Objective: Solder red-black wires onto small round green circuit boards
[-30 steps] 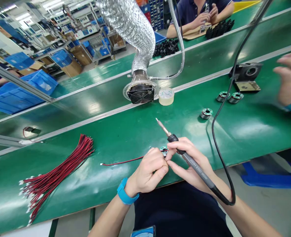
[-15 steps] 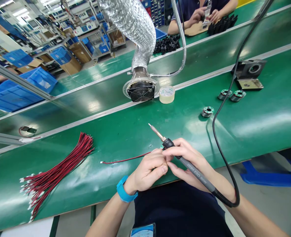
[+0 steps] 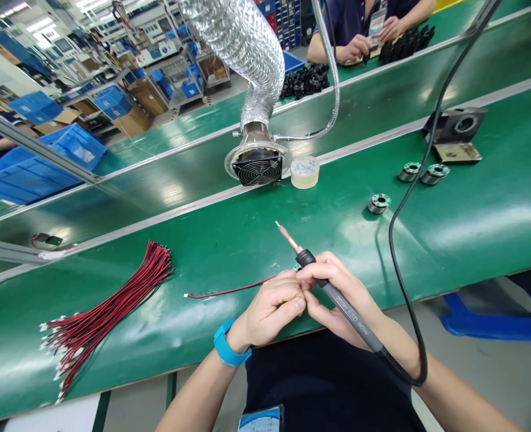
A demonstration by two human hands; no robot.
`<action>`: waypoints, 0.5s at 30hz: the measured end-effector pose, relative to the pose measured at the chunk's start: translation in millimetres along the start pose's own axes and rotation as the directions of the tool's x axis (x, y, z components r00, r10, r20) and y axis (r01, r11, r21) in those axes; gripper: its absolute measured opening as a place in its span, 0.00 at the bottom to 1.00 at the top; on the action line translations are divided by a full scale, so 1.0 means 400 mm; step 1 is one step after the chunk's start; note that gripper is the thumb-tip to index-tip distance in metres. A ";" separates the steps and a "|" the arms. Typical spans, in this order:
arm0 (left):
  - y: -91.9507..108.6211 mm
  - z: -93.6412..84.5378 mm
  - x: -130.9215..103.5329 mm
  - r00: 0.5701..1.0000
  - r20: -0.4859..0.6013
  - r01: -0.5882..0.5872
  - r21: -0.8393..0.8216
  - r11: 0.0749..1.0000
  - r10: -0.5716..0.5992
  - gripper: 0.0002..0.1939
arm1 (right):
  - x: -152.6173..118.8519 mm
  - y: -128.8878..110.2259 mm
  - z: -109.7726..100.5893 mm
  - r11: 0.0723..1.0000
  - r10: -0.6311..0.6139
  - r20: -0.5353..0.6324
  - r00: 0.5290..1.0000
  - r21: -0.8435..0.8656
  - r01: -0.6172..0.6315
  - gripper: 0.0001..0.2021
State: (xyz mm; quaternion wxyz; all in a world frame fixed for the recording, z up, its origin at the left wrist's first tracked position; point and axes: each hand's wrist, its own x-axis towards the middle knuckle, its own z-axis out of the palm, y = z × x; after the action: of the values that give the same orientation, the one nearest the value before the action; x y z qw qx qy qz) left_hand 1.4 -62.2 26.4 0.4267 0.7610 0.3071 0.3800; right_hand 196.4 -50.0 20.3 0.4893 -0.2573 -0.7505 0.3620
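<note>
My right hand (image 3: 337,288) is closed around a soldering iron (image 3: 346,306), whose bare metal tip points up and left above the bench. My left hand (image 3: 276,306) is closed, its fingertips meeting those of my right hand. A thin red wire (image 3: 229,291) with a small white connector runs over the bench into my left fingers. Just past the fingers shows a sliver of a green circuit-board part (image 3: 297,267); the rest of it is hidden by my hands. To the right stands a small round coil part with a green board (image 3: 379,203).
A bundle of red and black wires (image 3: 112,315) lies on the left of the green bench (image 3: 202,240). An exhaust duct with a fan (image 3: 257,168) hangs ahead, beside a tape roll (image 3: 305,173). The iron's black cord (image 3: 393,240) loops at right, near two more coil parts and a metal fixture (image 3: 456,135). A co-worker sits opposite.
The soldering iron has shifted slightly, its tip a little up and right, its rear end and cord left and down. My left hand has barely moved. The co-worker's hands have moved.
</note>
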 end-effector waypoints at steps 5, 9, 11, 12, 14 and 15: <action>0.002 -0.004 0.002 0.999 0.011 -0.039 0.014 0.999 0.039 0.21 | 0.010 0.012 0.010 0.998 0.008 -0.156 0.988 -0.064 -0.018 0.22; -0.008 0.005 -0.007 0.993 -0.084 -0.060 0.262 0.963 0.085 0.10 | 0.014 0.039 -0.005 0.981 -0.015 -0.306 0.952 -0.189 -0.045 0.23; -0.021 0.015 -0.009 0.985 -0.153 0.004 0.484 0.875 0.080 0.09 | 0.014 0.062 -0.026 0.958 -0.053 -0.349 0.936 -0.282 -0.051 0.23; -0.029 0.020 -0.008 0.982 -0.176 0.049 0.572 0.819 0.064 0.16 | 0.014 0.075 -0.041 0.941 -0.083 -0.359 0.930 -0.335 -0.046 0.22; -0.049 0.028 -0.005 0.981 -0.191 0.118 0.677 0.726 0.018 0.29 | 0.018 0.102 -0.080 0.884 -0.161 -0.348 0.924 -0.467 -0.022 0.21; -0.060 0.031 -0.003 0.982 -0.187 0.135 0.705 0.697 -0.002 0.31 | 0.021 0.115 -0.104 0.840 -0.201 -0.326 0.924 -0.543 -0.009 0.21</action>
State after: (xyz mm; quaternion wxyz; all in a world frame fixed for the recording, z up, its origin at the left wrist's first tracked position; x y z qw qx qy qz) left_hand 7.8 -57.5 0.5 0.0842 0.8191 0.4941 0.2789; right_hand 232.8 -3.8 -0.6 0.5487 -0.4080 -0.7274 0.0580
